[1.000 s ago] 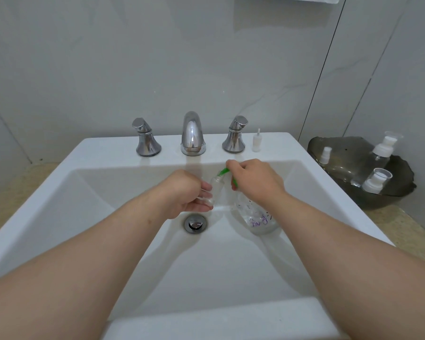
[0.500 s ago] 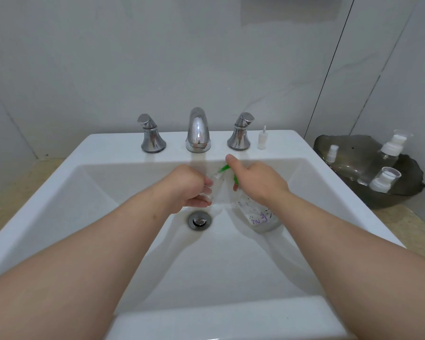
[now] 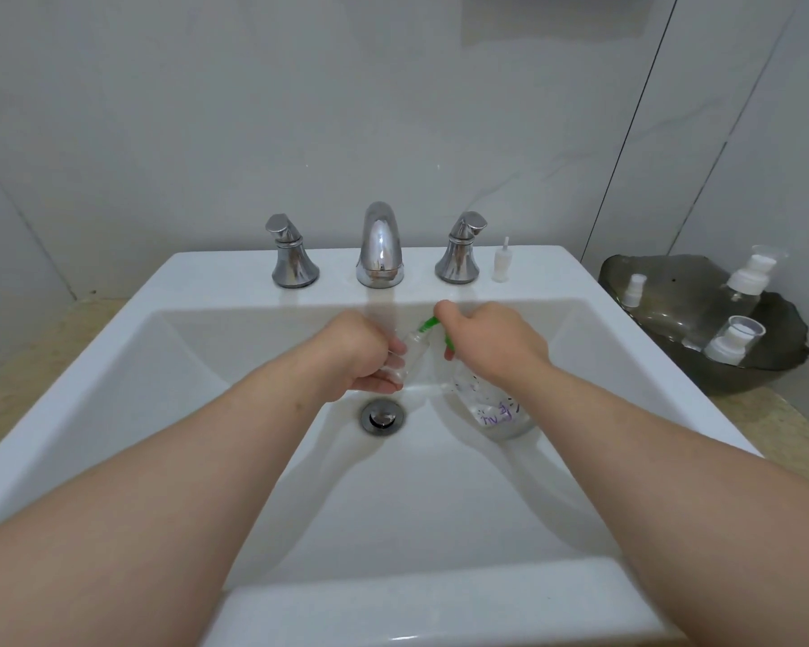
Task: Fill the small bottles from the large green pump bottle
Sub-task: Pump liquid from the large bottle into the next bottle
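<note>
Both hands are over the white sink point(image 3: 206, 366). My left hand point(image 3: 360, 354) grips a small clear bottle point(image 3: 412, 354), tilted with its mouth up to the right. My right hand point(image 3: 491, 340) is wrapped over the green pump head point(image 3: 428, 325) of the large clear pump bottle point(image 3: 491, 403), which has purple writing and leans in the basin. The green nozzle points into the small bottle's mouth. Much of the pump is hidden under my right hand.
A chrome faucet point(image 3: 379, 247) with two handles point(image 3: 290, 254) point(image 3: 461, 249) stands behind. A small white pump cap point(image 3: 500, 266) sits on the sink ledge. At right a dark bowl point(image 3: 636, 273) holds several small bottles point(image 3: 734, 340). The drain point(image 3: 383, 417) lies below the hands.
The view has shifted a little, moving everything slightly right and up in frame. Both hands keep their hold on the small bottle and pump; my right hand sits a bit lower on the pump.
</note>
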`<control>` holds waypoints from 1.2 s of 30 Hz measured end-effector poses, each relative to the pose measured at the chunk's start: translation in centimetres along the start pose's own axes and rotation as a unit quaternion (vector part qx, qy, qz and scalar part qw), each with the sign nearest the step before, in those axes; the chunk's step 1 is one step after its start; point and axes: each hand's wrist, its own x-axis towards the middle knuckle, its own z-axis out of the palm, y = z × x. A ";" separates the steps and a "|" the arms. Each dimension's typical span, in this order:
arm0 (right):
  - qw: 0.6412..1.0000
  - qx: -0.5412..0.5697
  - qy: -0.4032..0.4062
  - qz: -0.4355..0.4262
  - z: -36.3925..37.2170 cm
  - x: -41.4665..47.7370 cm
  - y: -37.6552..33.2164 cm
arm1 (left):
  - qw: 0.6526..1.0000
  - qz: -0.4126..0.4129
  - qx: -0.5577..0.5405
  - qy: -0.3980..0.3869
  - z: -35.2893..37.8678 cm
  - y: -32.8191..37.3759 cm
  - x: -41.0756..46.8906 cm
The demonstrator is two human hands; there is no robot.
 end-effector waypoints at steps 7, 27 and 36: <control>1.000 0.002 0.002 -0.009 -0.2 -0.1 0.0 | 1.000 -0.004 0.010 -0.008 0.0 -0.2 0.1; 1.000 -0.006 0.017 -0.002 0.2 0.2 0.3 | 1.000 0.019 0.024 -0.001 -0.3 -0.2 0.4; 1.000 0.010 0.014 0.007 0.1 0.2 0.1 | 0.999 0.023 0.032 -0.011 -0.2 -0.5 0.6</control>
